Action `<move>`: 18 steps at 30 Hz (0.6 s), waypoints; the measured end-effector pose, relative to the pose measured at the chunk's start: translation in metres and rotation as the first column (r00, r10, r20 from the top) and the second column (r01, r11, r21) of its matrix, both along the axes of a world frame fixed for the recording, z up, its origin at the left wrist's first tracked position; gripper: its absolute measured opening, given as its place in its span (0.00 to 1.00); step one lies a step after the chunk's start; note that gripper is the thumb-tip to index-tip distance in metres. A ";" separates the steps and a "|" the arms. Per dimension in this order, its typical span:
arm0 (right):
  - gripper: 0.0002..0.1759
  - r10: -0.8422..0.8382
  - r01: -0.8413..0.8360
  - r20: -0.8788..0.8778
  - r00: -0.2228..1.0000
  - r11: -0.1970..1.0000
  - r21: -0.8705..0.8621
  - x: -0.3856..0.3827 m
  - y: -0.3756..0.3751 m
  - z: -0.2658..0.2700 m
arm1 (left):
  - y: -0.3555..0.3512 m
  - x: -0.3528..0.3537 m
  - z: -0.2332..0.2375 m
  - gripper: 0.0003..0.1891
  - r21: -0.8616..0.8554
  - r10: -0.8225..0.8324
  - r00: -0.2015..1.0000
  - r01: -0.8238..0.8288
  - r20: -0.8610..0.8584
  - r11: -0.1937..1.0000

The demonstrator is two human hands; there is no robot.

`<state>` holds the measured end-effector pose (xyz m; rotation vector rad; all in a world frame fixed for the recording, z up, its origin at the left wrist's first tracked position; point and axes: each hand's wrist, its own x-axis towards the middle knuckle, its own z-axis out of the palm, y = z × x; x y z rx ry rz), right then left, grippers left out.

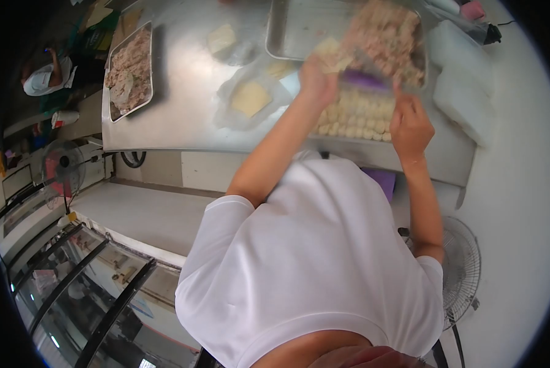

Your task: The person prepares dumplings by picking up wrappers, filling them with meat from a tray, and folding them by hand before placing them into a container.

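My left hand (318, 83) is closed on a pale square dough wrapper (331, 54), raised at the front edge of the meat filling. In my right hand (411, 126) is a thin grey spatula-like tool (367, 61), blurred, slanting up and left toward the wrapper. Minced pink meat filling (385, 37) fills the right part of a metal tray (276, 37) just beyond both hands. Below them, between my forearms, rows of small pale dumplings (354, 116) sit close together. A purple strip (365, 80) shows between the dumplings and the filling tray.
Left of my hands, a stack of wrappers (251, 99) lies on clear plastic, with another stack (221, 39) behind. A second tray of filling (131, 70) stands at the table's left end. Translucent white boxes (462, 92) line the right side. A fan (462, 270) stands beside my right elbow.
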<state>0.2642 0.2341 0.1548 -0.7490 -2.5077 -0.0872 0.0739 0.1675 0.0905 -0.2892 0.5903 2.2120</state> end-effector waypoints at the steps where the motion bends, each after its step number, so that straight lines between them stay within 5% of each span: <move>1: 0.28 0.042 -0.044 -0.071 0.997 0.999 -0.027 -0.001 0.002 -0.002 | 0.000 -0.001 -0.001 0.20 0.002 0.002 1.000 -0.002 0.001 1.000; 4: 0.27 0.084 -0.091 -0.125 0.989 0.994 -0.055 -0.004 0.006 -0.019 | 0.001 -0.001 -0.001 0.21 0.011 -0.082 0.991 0.084 -0.108 0.996; 12: 0.21 -0.096 0.098 -0.055 0.994 0.995 0.018 -0.001 0.041 -0.042 | 0.008 -0.002 0.001 0.23 0.053 -0.095 0.991 0.091 0.093 0.994; 18: 0.15 -0.141 0.069 -0.169 0.975 0.926 -0.372 0.014 0.066 -0.030 | 0.015 0.004 0.000 0.23 0.036 -0.156 0.987 0.158 -0.050 0.987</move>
